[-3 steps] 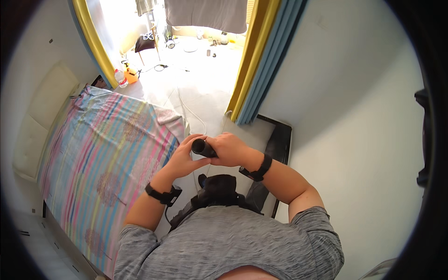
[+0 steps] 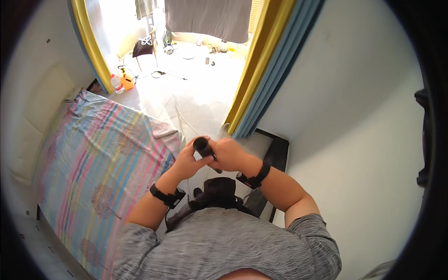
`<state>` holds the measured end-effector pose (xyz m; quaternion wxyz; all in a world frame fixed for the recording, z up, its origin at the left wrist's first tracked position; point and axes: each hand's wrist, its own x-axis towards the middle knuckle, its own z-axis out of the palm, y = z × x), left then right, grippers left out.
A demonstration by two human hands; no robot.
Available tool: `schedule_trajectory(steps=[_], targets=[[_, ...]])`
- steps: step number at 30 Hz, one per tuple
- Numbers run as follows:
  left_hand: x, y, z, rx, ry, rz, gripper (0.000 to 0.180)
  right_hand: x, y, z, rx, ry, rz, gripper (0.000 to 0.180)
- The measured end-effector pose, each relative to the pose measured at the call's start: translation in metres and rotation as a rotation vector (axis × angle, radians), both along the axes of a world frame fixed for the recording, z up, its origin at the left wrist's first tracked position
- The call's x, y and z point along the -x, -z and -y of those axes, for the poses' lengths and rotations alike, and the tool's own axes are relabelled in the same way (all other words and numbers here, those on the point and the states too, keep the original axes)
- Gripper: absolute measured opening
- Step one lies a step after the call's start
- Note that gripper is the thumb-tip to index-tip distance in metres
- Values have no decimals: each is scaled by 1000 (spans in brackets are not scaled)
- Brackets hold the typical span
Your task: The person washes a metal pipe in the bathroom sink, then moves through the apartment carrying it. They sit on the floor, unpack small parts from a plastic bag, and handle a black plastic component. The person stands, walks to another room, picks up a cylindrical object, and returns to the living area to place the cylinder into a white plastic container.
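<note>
Between my hands is a black tube (image 2: 202, 147) with a round open mouth turned up toward me. My left hand (image 2: 187, 161) curves around its left side, fingers behind and thumb in front. Closed on the tube from the right is my right hand (image 2: 229, 154), its fingers folded over the part behind the mouth. A small dark piece (image 2: 218, 171) pokes out just under the right hand; whether it belongs to the tube I cannot tell. Black straps with small boxes circle both wrists.
A bed with a striped sheet (image 2: 100, 172) lies to the left. Yellow and blue curtains (image 2: 261, 93) hang ahead beside a white wall (image 2: 350, 154). A pale cable (image 2: 184, 119) runs over the floor. An orange container (image 2: 126, 80) and a clear bottle (image 2: 116, 84) stand far left.
The view has shifted slightly, and both hands with the tube sit a little lower in it. The small dark piece now shows beneath the right hand.
</note>
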<state>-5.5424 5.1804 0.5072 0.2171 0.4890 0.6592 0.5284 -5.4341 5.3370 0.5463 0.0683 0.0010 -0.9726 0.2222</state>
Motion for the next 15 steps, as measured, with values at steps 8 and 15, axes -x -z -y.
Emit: schedule_trajectory(steps=[8,15], targets=[[148,-9,-187,-17,-20,-183,44,109,9,-179,290,149,-138,46],[326,107,-234,322,-442,-430,31,232,103,-380,379,227,370,46]])
